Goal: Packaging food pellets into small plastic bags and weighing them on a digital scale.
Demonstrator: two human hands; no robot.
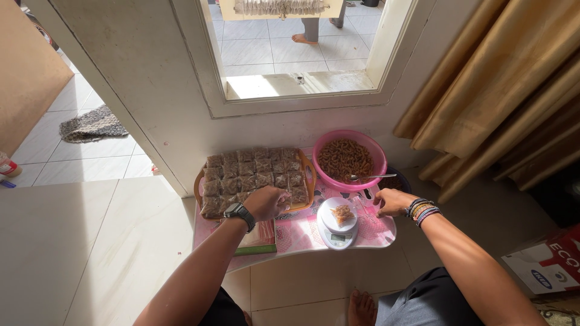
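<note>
My left hand (267,202), with a black watch on the wrist, rests on the near right part of an orange tray (198,179) filled with several small clear packets of brown snacks (251,172); its fingers pinch one packet. My right hand (391,201), wearing beaded bracelets, hovers with curled fingers over the pink low table (302,232), just right of a small white kitchen scale (337,224) that carries a little bag of snacks (342,213). Whether the right hand holds anything is unclear.
A pink bowl (374,151) of brown snacks with a metal spoon (370,177) stands behind the scale. A green-edged book (260,240) lies near the table's front. A wall with a window rises behind, curtains (501,90) at right, a cardboard box (547,262) lower right, my bare foot (360,306) below.
</note>
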